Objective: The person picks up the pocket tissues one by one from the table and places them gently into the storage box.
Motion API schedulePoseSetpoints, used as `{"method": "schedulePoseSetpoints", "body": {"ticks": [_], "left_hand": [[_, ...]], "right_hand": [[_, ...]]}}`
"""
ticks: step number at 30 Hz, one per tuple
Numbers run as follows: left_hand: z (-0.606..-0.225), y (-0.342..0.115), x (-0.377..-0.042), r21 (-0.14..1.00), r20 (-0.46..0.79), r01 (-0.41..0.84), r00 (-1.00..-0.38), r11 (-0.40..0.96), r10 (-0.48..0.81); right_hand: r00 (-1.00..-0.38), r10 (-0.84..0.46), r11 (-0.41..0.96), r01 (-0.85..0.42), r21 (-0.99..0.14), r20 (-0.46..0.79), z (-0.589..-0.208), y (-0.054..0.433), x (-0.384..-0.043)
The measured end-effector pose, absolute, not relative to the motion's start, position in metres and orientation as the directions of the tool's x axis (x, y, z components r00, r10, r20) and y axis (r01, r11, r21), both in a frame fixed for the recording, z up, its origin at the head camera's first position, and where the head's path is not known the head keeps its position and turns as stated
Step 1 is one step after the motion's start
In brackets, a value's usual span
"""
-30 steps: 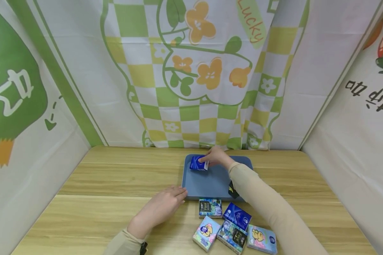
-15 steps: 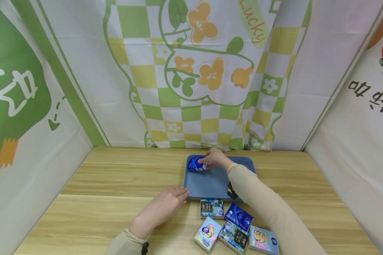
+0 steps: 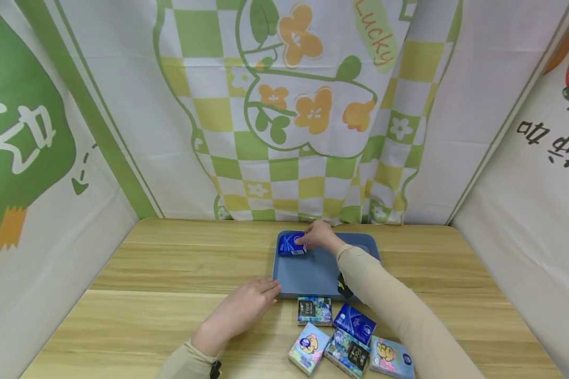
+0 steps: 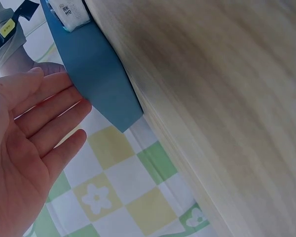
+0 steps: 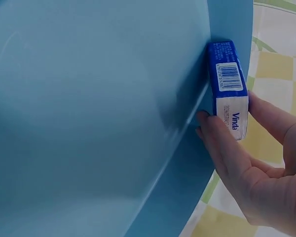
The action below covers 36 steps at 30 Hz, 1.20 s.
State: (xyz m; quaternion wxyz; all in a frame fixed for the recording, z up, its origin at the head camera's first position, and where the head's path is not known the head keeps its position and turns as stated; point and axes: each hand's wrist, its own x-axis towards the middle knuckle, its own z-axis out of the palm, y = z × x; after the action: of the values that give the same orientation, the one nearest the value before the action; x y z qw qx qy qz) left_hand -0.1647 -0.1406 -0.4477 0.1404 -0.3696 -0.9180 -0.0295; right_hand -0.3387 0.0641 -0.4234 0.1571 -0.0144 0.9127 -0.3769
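Observation:
At the back left corner of the blue-grey tray (image 3: pixel 303 276), my right hand (image 3: pixel 320 235) pinches a dark blue tissue pack (image 3: pixel 291 245). In the right wrist view the Vinda pack (image 5: pixel 228 84) lies against the tray's wall, thumb on one face and fingers on the other side. My left hand (image 3: pixel 247 304) has straight fingers touching the tray's front left edge. Seen from the left wrist, those fingertips (image 4: pixel 84 106) meet the tray's outer side, palm facing the camera. The right sleeve covers the tray's right side in the head view.
In front of the tray lie several tissue packs: a floral one (image 3: pixel 315 310), another blue one (image 3: pixel 355 322), a second floral one (image 3: pixel 346 352), and two light blue cartoon ones, left (image 3: pixel 308 348) and right (image 3: pixel 391 358). A patterned curtain (image 3: pixel 284 173) hangs behind the wooden table (image 3: pixel 170 268).
The blue pack has moved slightly left into the tray's back left corner with my right hand still on it. My left hand stays at the tray's edge.

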Motion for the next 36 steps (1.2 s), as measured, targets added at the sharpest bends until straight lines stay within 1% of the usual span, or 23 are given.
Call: {"method": "schedulePoseSetpoints", "body": {"ticks": [4, 9, 14, 18, 21, 28, 36], "left_hand": [[-0.448, -0.141, -0.165, -0.053, 0.281, 0.686, -0.687, 0.725, 0.670], [-0.447, -0.140, -0.164, -0.054, 0.277, 0.685, -0.689, 0.727, 0.670], [-0.446, -0.140, -0.163, -0.049, 0.278, 0.691, -0.684, 0.722, 0.674], [-0.445, -0.140, -0.163, -0.049, 0.279, 0.687, -0.688, 0.725, 0.670], [-0.444, -0.140, -0.163, -0.049, 0.282, 0.684, -0.690, 0.728, 0.667], [-0.444, -0.140, -0.163, -0.048, 0.278, 0.681, -0.693, 0.730, 0.665], [-0.445, -0.140, -0.163, -0.049, 0.275, 0.686, -0.690, 0.726, 0.670]], "right_hand": [[-0.961, -0.127, 0.772, 0.059, -0.633, -0.244, -0.425, 0.064, -0.339], [-0.966, -0.108, 0.812, 0.050, -0.582, -0.234, -0.426, 0.062, -0.340], [-0.965, -0.091, 0.794, 0.079, -0.602, -0.246, -0.428, 0.060, -0.341], [-0.969, -0.089, 0.787, 0.073, -0.612, -0.229, -0.427, 0.059, -0.339], [-0.972, -0.095, 0.795, 0.055, -0.604, -0.214, -0.424, 0.058, -0.336], [-0.975, -0.067, 0.810, 0.072, -0.582, -0.214, -0.421, 0.055, -0.333], [-0.979, -0.063, 0.821, 0.060, -0.568, -0.194, -0.423, 0.053, -0.332]]}}
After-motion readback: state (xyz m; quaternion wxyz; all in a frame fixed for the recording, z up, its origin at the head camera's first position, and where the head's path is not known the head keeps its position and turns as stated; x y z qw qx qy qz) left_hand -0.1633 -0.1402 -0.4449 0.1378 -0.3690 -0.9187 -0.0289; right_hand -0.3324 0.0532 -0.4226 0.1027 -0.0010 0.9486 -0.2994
